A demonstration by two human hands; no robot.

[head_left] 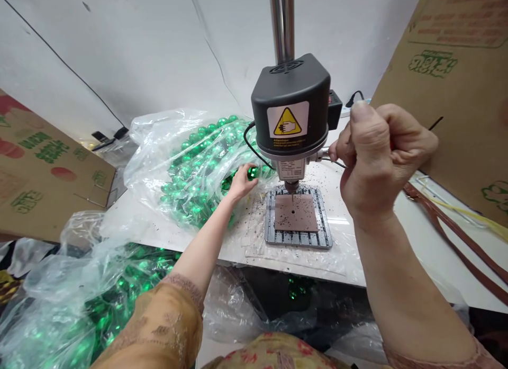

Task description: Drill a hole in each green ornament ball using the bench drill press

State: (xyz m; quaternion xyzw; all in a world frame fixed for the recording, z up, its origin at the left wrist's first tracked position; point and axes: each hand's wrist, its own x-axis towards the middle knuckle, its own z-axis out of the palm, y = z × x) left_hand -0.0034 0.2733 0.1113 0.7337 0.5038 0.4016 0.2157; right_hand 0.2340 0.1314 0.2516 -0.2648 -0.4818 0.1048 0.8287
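Note:
My left hand (243, 183) is closed round a shiny green ball (252, 173) at the edge of a clear plastic bag (148, 146) full of similar green balls (194, 176). To the right, my right hand (377, 152) is wrapped round the feed handle of a small black bench drill press (291, 104); most of the handle is hidden by the fingers. Below the chuck (291, 186), a brown square block (305, 221) with a dark hole lies on the grey slotted base plate (270, 236). Dark shavings are scattered over both.
Cardboard boxes stand at the left (51, 173) and right (448, 99). Another plastic bag of green balls (119, 300) sits below the table's (349, 266) front edge. A brown strap (452, 226) lies on the right, and a black cable (252, 146) hangs beside the drill.

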